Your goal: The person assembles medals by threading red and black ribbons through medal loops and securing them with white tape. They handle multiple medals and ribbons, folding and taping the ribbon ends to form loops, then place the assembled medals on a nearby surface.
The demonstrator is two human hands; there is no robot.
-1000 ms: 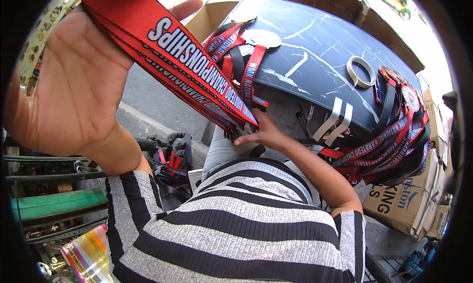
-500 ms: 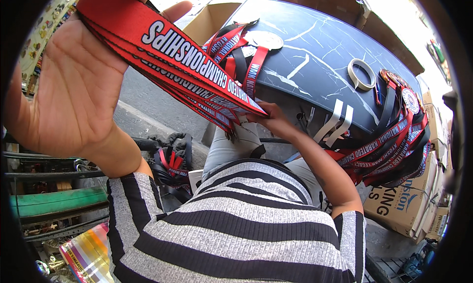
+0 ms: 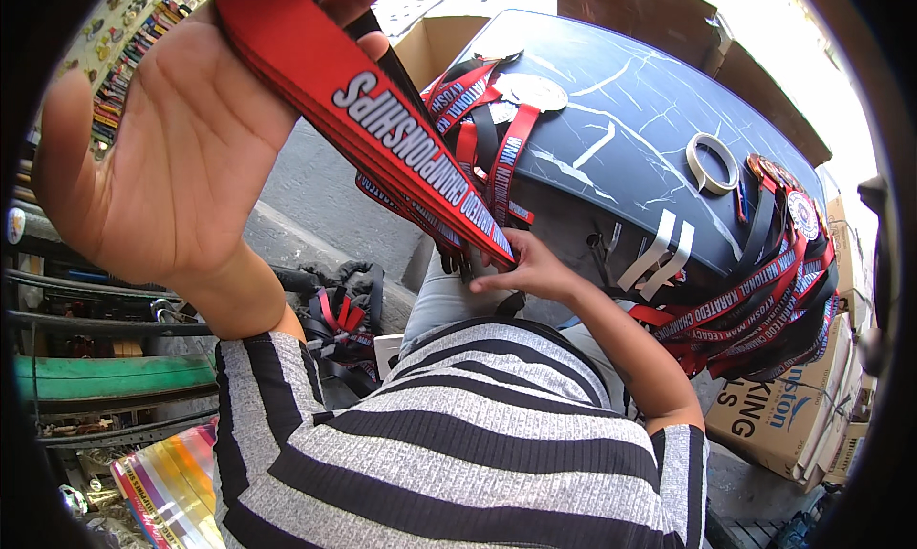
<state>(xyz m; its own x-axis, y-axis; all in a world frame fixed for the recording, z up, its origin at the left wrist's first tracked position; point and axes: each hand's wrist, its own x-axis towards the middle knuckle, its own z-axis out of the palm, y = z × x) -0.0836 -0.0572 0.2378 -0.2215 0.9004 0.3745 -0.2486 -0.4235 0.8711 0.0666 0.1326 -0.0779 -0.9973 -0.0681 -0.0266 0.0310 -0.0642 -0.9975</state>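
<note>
A bundle of red medal ribbons (image 3: pixel 382 119) with white lettering stretches between my two hands. My left hand (image 3: pixel 191 138) is raised at the upper left, palm showing and thumb apart. The bundle's looped end passes over its curled fingers, which the upper edge partly cuts off. At the lower end of the bundle, above my lap, my right hand (image 3: pixel 530 265) has its fingers closed round the ribbons, thumb toward me. Some strands hang loose beside the main stack. Whether medals are attached to this bundle is hidden.
Ahead stands a dark marble-patterned table (image 3: pixel 611 100) with silver medals (image 3: pixel 535 92), a tape roll (image 3: pixel 712 163) and white strips (image 3: pixel 659 253) at its edge. More ribboned medals (image 3: pixel 755 301) hang at its right. Cardboard boxes (image 3: pixel 788 406) stand there; a rack (image 3: pixel 115 382) is at left.
The ribbons now slope down more steeply between my hands. My right hand has shifted slightly down, and its thumb now shows. The whole view has moved a little.
</note>
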